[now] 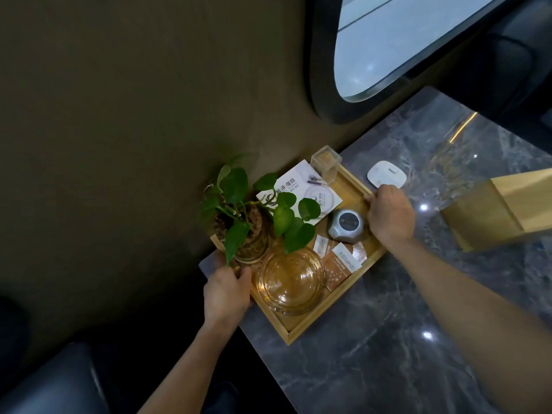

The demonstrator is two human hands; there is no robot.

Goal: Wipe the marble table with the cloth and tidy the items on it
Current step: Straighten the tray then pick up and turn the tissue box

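Gripping a wooden tray (pixel 310 325) by opposite rims, the left hand (pixel 227 292) and right hand (pixel 391 215) each curl fingers over an edge as it sits at the marble table (pixel 388 339) corner. Rigid but probably top-heavy, it carries between the fingers a glass bowl (pixel 291 280) and potted plant (pixel 248 216), both breakable; level two-sided holds look safest.

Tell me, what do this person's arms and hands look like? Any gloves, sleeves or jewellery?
Both arms are bare as far as the picture shows; no sleeve comes into view on either forearm. The left hand and the right hand wear no gloves. No watch, bracelet or ring shows on the wrists or on the fingers that can be seen, though some fingers are partly hidden.
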